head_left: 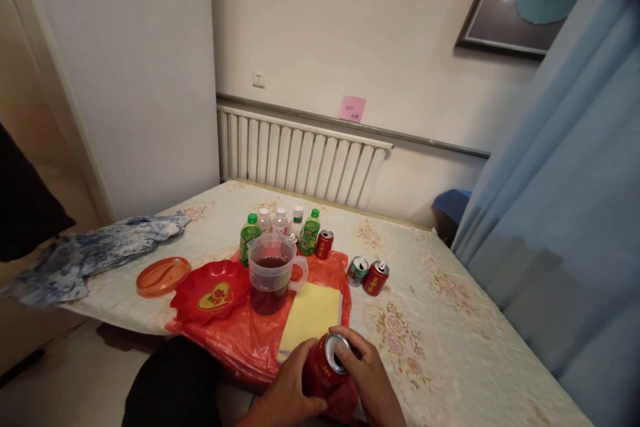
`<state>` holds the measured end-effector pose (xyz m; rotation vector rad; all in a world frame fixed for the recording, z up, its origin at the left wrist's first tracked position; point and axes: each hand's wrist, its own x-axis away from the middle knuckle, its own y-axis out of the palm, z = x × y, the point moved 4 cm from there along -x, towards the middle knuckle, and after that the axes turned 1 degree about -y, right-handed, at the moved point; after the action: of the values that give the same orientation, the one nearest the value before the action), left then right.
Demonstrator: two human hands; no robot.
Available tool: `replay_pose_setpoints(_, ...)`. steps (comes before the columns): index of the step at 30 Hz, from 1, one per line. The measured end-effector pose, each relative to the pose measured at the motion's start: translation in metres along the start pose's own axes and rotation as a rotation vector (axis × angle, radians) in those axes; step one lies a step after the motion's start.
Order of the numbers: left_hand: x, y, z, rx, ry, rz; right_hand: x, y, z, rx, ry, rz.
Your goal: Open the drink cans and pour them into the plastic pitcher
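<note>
A red drink can (pixel 320 373) with a silver top is held close to me at the table's front edge. My left hand (pixel 290 387) wraps round its left side. My right hand (pixel 367 370) grips the can from the right, its thumb at the opening in the lid. Just beyond lies a yellow sheet of paper (pixel 313 313) on a red plastic bag (pixel 240 347). Behind and left of the paper stands a clear plastic measuring jug (pixel 270 273) with dark liquid inside. Two more cans, a green-and-silver can (pixel 358 271) and a red can (pixel 376 278), stand to the right.
Left of the jug sit a red scalloped tray (pixel 235 280) and an orange round lid (pixel 163 277). Behind the jug stand several bottles, among them a green bottle (pixel 311 232), plus a red can (pixel 325 244). A blue-patterned cloth (pixel 110 247) lies left; a blue curtain (pixel 560 200) hangs right.
</note>
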<state>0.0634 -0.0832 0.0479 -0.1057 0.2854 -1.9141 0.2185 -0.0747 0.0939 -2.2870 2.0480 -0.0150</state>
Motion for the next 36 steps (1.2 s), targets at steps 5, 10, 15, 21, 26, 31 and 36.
replay_pose_setpoints(5, 0.001, -0.001, -0.001, 0.040, 0.028, -0.011, -0.002, 0.001, 0.003, 0.020, 0.000, 0.004)
replay_pose_setpoints(10, 0.001, -0.001, -0.005, 0.084, 0.044, -0.025, -0.001, 0.002, 0.002, 0.028, -0.005, 0.009)
replay_pose_setpoints(15, 0.003, -0.001, -0.004, 0.112, 0.025, -0.030, 0.000, 0.003, 0.000, 0.002, 0.009, 0.012)
replay_pose_setpoints(21, 0.003, -0.001, -0.003, 0.139, 0.006, -0.045, 0.001, 0.006, 0.004, 0.016, 0.021, -0.009)
replay_pose_setpoints(26, 0.004, -0.002, -0.007, 0.135, 0.000, -0.044, -0.001, 0.008, 0.008, 0.033, 0.024, -0.009)
replay_pose_setpoints(31, 0.004, -0.004, -0.014, 0.148, -0.023, -0.034, -0.004, 0.009, 0.013, 0.023, 0.029, -0.015)
replay_pose_setpoints(36, 0.004, -0.004, -0.014, 0.161, -0.023, -0.044, -0.004, 0.009, 0.013, 0.030, 0.035, -0.017)
